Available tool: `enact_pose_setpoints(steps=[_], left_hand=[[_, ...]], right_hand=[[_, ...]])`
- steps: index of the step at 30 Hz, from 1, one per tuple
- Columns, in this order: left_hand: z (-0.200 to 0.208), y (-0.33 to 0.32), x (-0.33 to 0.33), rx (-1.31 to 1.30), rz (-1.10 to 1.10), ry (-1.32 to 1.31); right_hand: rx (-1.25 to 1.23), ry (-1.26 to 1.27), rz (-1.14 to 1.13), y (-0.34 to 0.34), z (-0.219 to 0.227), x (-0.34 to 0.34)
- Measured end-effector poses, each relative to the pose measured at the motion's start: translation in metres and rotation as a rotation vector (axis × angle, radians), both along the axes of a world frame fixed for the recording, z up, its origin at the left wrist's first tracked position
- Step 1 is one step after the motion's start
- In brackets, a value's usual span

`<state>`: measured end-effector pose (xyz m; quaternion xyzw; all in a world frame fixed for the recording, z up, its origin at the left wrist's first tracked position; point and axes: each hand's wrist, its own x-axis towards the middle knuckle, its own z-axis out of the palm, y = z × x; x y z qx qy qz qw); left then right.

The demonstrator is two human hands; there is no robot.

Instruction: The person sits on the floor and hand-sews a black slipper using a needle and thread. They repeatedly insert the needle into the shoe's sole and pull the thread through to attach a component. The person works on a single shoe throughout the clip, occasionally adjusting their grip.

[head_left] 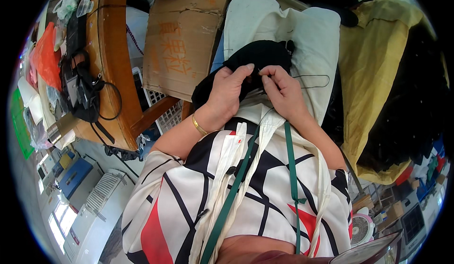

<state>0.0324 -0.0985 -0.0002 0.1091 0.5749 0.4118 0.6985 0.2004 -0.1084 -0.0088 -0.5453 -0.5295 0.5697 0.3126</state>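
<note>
Black cloth (257, 56) lies bunched over my lap, on top of white cloth. My left hand (226, 91) is closed on the black cloth, its thumb pointing toward the right hand. Close beside it, my right hand (283, 91) pinches thumb and forefinger together on what looks like a needle, of which only a tiny bit shows. A dark thread (314, 76) loops out to the right of this hand, over the white cloth (319, 37). The fingertips of the two hands are slightly apart, and the left fingers are partly hidden.
A cardboard box (184, 42) stands at the far left, next to a wooden table (111, 51) bearing a black bag (82, 86) and a red plastic bag (47, 58). On the right, a yellow sack (378, 46) holds black pieces. A fan (362, 228) stands at the lower right.
</note>
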Motion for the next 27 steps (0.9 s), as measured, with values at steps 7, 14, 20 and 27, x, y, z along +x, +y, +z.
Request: enact_pose_setpoints(steps=[7, 14, 20, 27], left_hand=[[0.000, -0.001, 0.002, -0.047, -0.026, -0.014], [-0.008, -0.013, 0.008, 0.141, -0.113, -0.030], [-0.001, -0.016, 0.013, 0.151, -0.142, -0.025], [-0.011, -0.015, 0.010, 0.150, -0.234, -0.001]], right_hand=[[0.088, -0.089, -0.087, -0.003, -0.001, -0.013], [-0.190, 0.041, -0.009, 0.024, 0.019, -0.001], [0.367, -0.304, 0.053, 0.033, 0.025, 0.007], [0.456, -0.057, -0.264, 0.042, -0.006, -0.003]])
